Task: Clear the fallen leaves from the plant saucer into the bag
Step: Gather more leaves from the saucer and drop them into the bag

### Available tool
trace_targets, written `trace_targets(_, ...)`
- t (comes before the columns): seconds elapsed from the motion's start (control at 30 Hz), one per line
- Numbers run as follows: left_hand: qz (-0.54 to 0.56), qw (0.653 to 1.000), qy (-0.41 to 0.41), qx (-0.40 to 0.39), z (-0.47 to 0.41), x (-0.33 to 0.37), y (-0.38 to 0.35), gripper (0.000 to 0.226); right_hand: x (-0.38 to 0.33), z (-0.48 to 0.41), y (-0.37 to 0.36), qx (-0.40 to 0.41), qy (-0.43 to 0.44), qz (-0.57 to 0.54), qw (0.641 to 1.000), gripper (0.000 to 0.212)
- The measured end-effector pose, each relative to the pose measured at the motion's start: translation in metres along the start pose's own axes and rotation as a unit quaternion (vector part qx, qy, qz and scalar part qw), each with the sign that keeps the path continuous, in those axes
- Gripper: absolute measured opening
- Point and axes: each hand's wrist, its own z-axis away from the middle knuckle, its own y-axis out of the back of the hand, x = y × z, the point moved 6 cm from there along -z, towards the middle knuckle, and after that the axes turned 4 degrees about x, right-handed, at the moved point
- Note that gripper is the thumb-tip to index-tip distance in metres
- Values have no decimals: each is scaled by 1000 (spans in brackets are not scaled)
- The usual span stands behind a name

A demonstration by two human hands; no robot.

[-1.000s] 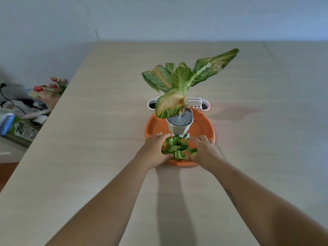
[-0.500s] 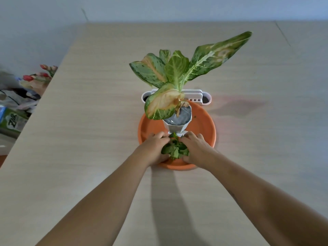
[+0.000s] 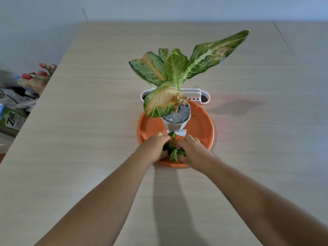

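Note:
An orange plant saucer (image 3: 200, 123) sits on the pale wooden table (image 3: 88, 139), with a white pot (image 3: 174, 124) of a large-leaved green and yellow plant (image 3: 174, 71) standing in it. A small heap of green fallen leaves (image 3: 173, 151) lies at the saucer's near rim. My left hand (image 3: 155, 148) and my right hand (image 3: 192, 150) press against the heap from either side, fingers curled around it. Most of the heap is hidden between the hands. No bag is in view.
A white holder with round openings (image 3: 197, 97) stands just behind the saucer. Off the table's left edge lie red tulip-like flowers (image 3: 38, 75), crumpled paper and a green-and-white box (image 3: 10, 119). A wall runs behind the table.
My two hands have closed in on the leaves from both sides, squeezing the spread heap into a tighter bunch. The camera view shifted a little.

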Motion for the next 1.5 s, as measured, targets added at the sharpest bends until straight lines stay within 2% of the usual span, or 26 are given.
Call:
trace_targets(0.13,42,999,6,26,1,0,2,19,-1,-7,4,-15,-20,-33,999,15)
trace_targets(0.2,77,995,27,51,1,-3,8,14,3,-11,10,20,-39,-91,995,15)
trace_targets(0.27,143,985,56,76,3,-6,17,10,10,-9,18,83,-70,-182,977,17)
trace_targets(0.33,223,965,92,105,7,-6,29,8,18,-7,26,106,-132,-272,947,16)
trace_targets(0.47,376,900,169,144,19,-7,37,11,26,-2,33,118,-216,-444,862,12)
trace_targets(0.53,460,852,203,148,22,-10,34,11,28,4,29,112,-242,-551,791,10)
trace_targets(0.6,553,787,234,144,28,-11,28,11,21,11,23,93,-237,-661,706,7)
trace_targets(0.67,633,722,249,123,36,-5,21,9,12,18,21,81,-217,-728,645,8)
trace_targets(0.73,669,690,253,112,47,0,16,9,1,27,18,79,-200,-768,603,10)
trace_targets(0.8,696,663,252,117,58,1,13,9,-9,35,19,82,-189,-789,579,12)
trace_targets(0.93,727,631,239,129,74,-8,15,11,-27,39,20,84,-173,-799,570,11)
trace_targets(1.13,755,605,195,160,110,-30,40,11,-75,35,12,52,-158,-790,591,11)
trace_targets(1.3,750,586,209,224,162,-78,54,10,-136,23,-11,-7,-147,-780,608,10)
trace_targets(1.4,758,558,211,263,205,-113,63,14,-188,19,-26,-33,-135,-771,621,14)
trace_targets(1.5,764,529,215,300,254,-153,72,11,-247,18,-47,-62,-127,-772,620,13)
